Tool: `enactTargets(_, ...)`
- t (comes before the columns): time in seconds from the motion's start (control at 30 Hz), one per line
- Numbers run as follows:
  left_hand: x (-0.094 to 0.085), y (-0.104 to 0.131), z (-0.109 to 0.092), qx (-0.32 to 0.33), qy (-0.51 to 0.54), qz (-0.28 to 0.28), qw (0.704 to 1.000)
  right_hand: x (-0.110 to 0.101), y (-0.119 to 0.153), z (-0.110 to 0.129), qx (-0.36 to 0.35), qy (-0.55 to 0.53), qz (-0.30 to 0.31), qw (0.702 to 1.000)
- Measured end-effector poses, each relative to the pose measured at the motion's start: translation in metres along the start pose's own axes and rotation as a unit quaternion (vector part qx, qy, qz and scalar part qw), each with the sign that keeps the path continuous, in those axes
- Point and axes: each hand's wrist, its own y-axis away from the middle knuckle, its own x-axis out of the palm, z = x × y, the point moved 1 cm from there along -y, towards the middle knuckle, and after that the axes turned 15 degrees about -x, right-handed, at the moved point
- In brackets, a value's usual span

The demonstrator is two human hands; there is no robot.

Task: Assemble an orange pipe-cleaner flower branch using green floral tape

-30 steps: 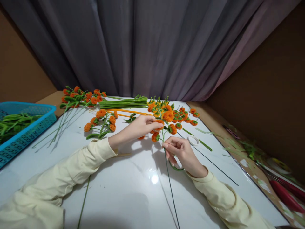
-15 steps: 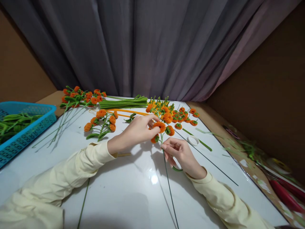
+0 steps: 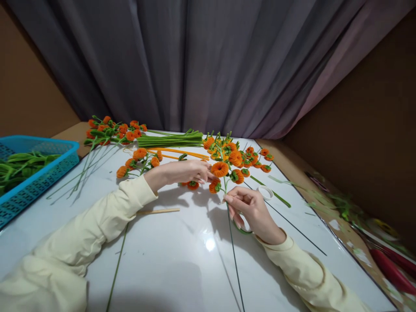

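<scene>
Over the white table [image 3: 182,260] rises the orange flower spray [image 3: 219,169]; the right hand [image 3: 251,210] has it pinched, thumb to fingertips! Left hand [image 3: 191,171] beside the blooms [image 3: 214,186], fingers bent; whether they grip one, I can't tell.

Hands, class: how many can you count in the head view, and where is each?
2. The left hand, partly hidden, is at the orange flower heads; the right hand pinches the green stem just below them. No others show.

Blue basket [image 3: 48,182] well left of left hand [image 3: 190,171]. Dark curtain [image 3: 182,65] beyond it. Red handles [image 3: 391,271] well right of right hand [image 3: 251,210]; brown wall [image 3: 373,108] same side.
</scene>
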Motion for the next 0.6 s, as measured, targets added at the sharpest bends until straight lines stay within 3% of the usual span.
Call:
enactTargets(0.17, 0.001, -0.012, 0.014, -0.007, 0.065, 0.113, 0.991, -0.002, -0.001, 0.0, -0.002, -0.005, 0.005, 1.0)
enactTargets(0.37, -0.003, -0.016, 0.019, 0.001, 0.062, 0.133, 0.989, -0.003, -0.001, -0.002, 0.006, -0.016, 0.001, 1.0)
enactTargets(0.6, -0.01, -0.024, 0.031, 0.055, 0.166, 0.183, 0.967, -0.002, 0.0, -0.001, -0.012, -0.03, -0.01, 0.999)
